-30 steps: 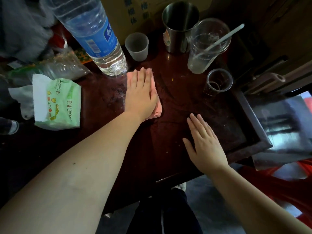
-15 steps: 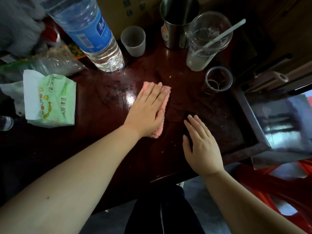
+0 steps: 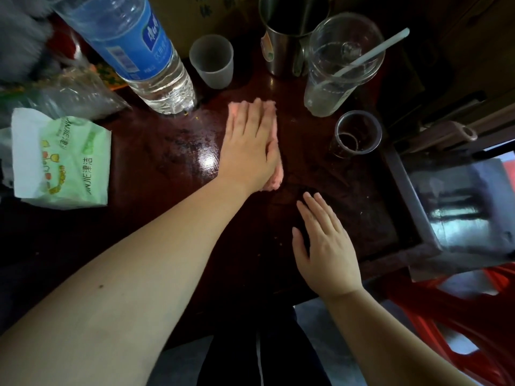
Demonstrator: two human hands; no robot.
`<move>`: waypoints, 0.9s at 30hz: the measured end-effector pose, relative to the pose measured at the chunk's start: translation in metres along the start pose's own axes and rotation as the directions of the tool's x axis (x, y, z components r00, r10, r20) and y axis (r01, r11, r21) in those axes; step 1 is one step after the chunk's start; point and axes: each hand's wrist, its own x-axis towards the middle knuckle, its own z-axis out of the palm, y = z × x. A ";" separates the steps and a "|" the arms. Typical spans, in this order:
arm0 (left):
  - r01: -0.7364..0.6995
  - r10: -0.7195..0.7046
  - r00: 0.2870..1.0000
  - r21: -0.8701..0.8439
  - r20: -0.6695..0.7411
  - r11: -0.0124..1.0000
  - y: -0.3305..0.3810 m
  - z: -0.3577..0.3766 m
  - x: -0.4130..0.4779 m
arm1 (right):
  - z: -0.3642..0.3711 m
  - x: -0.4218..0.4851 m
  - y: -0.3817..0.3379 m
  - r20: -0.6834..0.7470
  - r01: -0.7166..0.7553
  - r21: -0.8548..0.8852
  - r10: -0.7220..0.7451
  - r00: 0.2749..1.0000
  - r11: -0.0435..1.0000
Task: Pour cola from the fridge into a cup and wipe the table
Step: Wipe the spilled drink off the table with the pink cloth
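I am pressing the pink cloth onto the dark table with my left hand flat, fingers straight, while my right hand is resting beside it, open and holding nothing.

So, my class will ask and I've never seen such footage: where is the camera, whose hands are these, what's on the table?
No machine here: a person wears one camera on the head, looking down at their two hands. The left hand presses a pink cloth flat on the dark table; the right hand lies flat nearby. Neither grips anything. Behind stand a water bottle, a small plastic cup, a metal mug, a clear cup with a straw and a small glass. A green tissue pack lies left.
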 end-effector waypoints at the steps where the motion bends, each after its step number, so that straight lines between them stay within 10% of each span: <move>1: -0.075 0.075 0.997 -0.007 0.010 0.997 0.000 -0.001 -0.007 | 0.000 0.000 0.000 0.000 -0.001 -0.005 0.001 1.000 1.000; 11: -0.106 0.104 0.992 0.024 0.076 0.994 0.004 -0.004 -0.048 | 0.001 0.000 -0.001 0.008 -0.009 -0.017 0.009 1.000 1.000; 27: 0.408 -0.408 0.913 0.035 -0.009 0.912 -0.090 -0.020 -0.119 | 0.002 -0.001 -0.001 -0.026 -0.001 -0.018 0.000 1.000 1.000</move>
